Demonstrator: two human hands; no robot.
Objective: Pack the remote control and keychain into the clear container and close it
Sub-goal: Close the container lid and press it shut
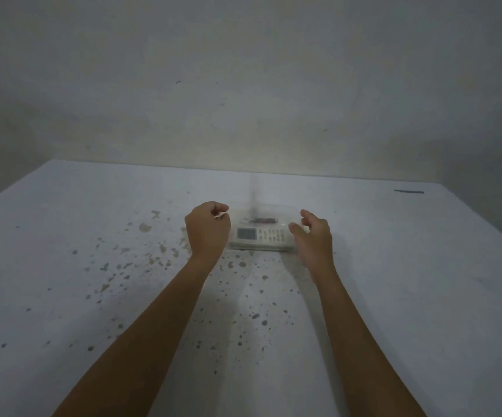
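A clear container point(285, 212) lies on the white table point(93, 236) at mid-distance. Inside it a white remote control point(261, 235) with a grey screen lies lengthwise, and a dark reddish keychain point(263, 219) lies just behind it. A faint blurred vertical streak rises above the container's far edge; I cannot tell whether it is the lid. My left hand point(207, 228) hovers at the container's left end with its fingers curled in and nothing visible in them. My right hand point(314, 236) is at the right end, fingers apart and bent, close to the container's side.
The table surface is stained with many brown specks point(159, 260) in front of and left of the container. A short dark strip point(409, 191) lies at the far right near the wall. A bare wall point(243, 85) stands behind the table.
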